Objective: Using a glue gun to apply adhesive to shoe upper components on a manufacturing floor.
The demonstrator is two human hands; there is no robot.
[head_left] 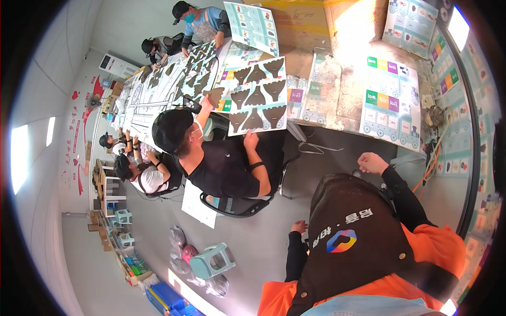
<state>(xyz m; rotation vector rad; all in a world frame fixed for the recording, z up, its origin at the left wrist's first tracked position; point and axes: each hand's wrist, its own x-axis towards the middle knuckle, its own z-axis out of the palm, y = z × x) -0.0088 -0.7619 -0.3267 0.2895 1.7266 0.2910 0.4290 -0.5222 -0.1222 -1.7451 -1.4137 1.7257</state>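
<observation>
My right hand (372,164) is beside the near edge of the worktable, with its fingers curled in. Whether anything small is inside them does not show. Close by on the table lies a printed card sheet (390,100) with green, orange and purple blocks and train pictures. My left hand (299,227) hangs low at the left side of my black apron (358,216), over the grey floor. It is small and partly turned away, so its finger state is unclear. No object shows in it.
A seated person in black (226,163) holds a sheet of dark die-cut shapes (258,95) at my left. Other people work along the long table (158,100). A green stool (212,260) and plastic bags (179,237) stand on the floor. Cardboard boxes (300,21) stand behind the table.
</observation>
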